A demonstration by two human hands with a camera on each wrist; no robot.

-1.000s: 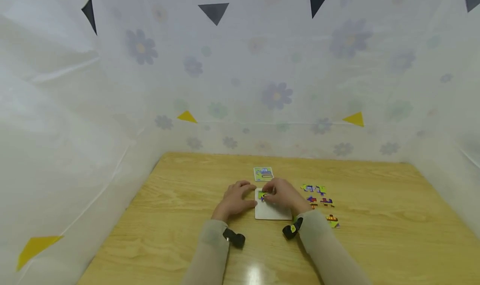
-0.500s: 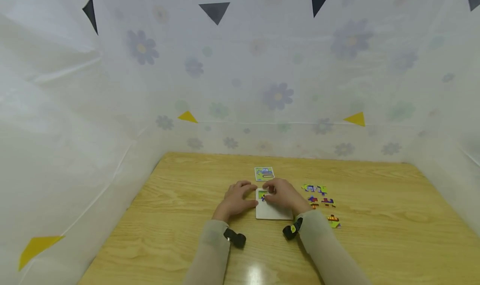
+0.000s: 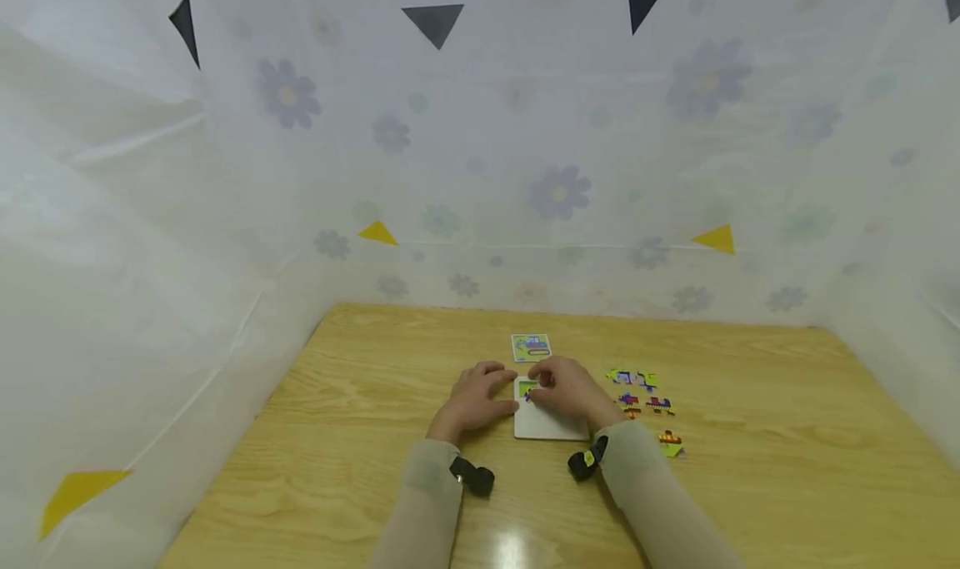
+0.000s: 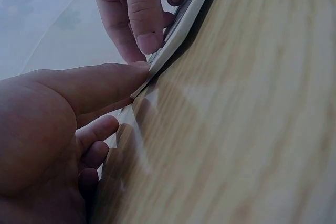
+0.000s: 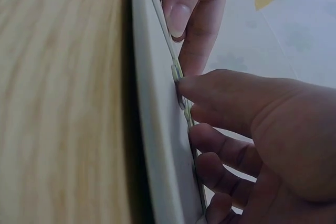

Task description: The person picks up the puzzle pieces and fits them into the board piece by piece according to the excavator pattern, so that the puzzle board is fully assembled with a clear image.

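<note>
Little has moved since the earlier frames; our hands stay on the board [image 3: 550, 423]. We judge a piece [image 3: 527, 390] is being seated in its far left corner. Right hand [image 3: 570, 392] curls fingertips [image 5: 184, 85] onto it; left hand [image 3: 474, 400] steadies the edge, thumb [image 4: 105, 85] straight. Next, press flat, then fetch from the loose pieces [image 3: 641, 398] right of the board. No writing is readable on the card [image 3: 531, 346] beyond the board.

On the wooden worktop [image 3: 360, 436] a white puzzle board [image 3: 547, 423] lies between both hands. The left hand [image 3: 474, 401] rests at its left edge; the right hand [image 3: 572, 390] presses a green piece [image 3: 527, 388] onto it. A picture card [image 3: 531, 346] lies beyond, and loose pieces [image 3: 643, 398] lie to the right.
</note>
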